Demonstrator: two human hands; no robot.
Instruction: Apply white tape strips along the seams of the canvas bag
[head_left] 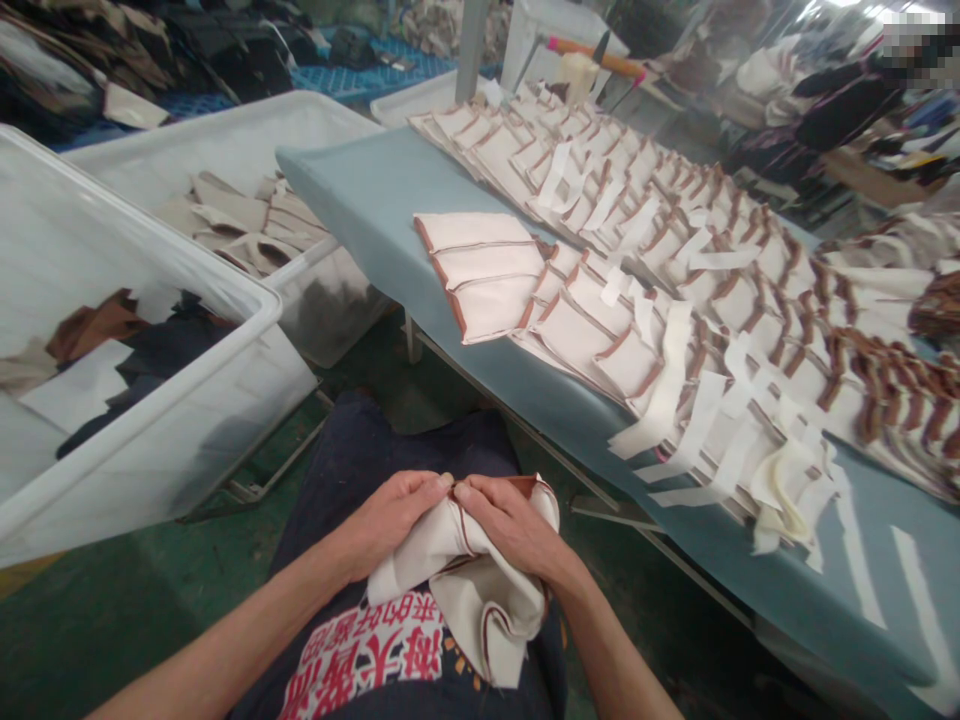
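A cream fabric piece with brown edging hangs folded over my lap, its lower part draping down in loose curls. At its upper edge, my left hand pinches the cloth between thumb and fingers. Right beside it my right hand grips the same edge, the two thumbs almost touching. A brown trim strip shows along the top near the right fingers. Beneath the cloth lies a dark apron with red and white printing.
A blue-grey table on the right bears overlapping rows of cream pieces with brown edges and loose white strips. White plastic bins holding fabric scraps stand to the left. Across the table at upper right is another person.
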